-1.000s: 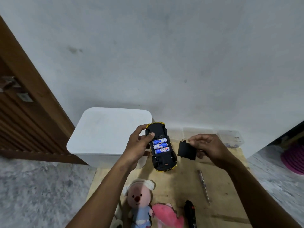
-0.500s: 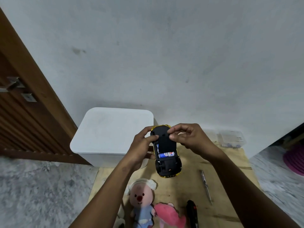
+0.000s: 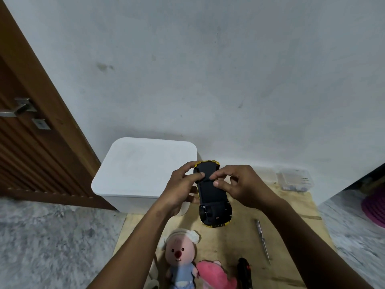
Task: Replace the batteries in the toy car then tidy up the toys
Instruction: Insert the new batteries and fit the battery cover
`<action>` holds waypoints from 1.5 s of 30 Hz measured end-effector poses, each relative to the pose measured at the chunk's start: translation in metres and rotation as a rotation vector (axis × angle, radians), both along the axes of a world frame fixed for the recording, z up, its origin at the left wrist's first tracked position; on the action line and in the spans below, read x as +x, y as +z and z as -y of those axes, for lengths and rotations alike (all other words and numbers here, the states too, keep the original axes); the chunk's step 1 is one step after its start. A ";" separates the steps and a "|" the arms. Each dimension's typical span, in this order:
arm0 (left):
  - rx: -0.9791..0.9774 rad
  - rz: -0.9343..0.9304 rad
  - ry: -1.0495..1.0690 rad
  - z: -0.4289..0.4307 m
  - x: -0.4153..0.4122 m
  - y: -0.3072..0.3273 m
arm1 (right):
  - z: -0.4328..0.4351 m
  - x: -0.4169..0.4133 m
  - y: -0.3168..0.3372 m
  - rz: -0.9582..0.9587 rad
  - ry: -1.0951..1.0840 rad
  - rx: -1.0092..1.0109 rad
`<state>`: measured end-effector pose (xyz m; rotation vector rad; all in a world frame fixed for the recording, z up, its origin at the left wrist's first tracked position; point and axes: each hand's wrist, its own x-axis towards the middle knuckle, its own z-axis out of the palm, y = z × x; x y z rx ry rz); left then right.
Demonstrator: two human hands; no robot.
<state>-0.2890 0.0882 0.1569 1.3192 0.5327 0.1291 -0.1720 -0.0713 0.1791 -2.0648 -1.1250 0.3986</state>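
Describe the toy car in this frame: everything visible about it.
The toy car is held upside down above the wooden board, black plastic underside up, yellow body edging both ends. Wheels show at the near end. No batteries show. The left hand grips its side; the right hand presses fingertips on the underside.

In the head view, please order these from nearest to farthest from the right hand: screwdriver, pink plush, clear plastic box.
From the right hand:
1. Clear plastic box, to its right, by the wall.
2. Screwdriver, below it on the board.
3. Pink plush, at the bottom edge.
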 end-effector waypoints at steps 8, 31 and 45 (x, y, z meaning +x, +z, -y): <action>0.015 0.038 -0.010 -0.006 0.001 -0.001 | 0.001 -0.015 -0.017 0.282 -0.186 0.209; 0.045 0.118 -0.083 -0.006 0.000 -0.003 | -0.009 -0.017 -0.021 -0.096 -0.389 0.345; 0.142 0.168 -0.109 -0.005 0.006 -0.005 | -0.012 -0.008 -0.015 0.049 -0.271 0.237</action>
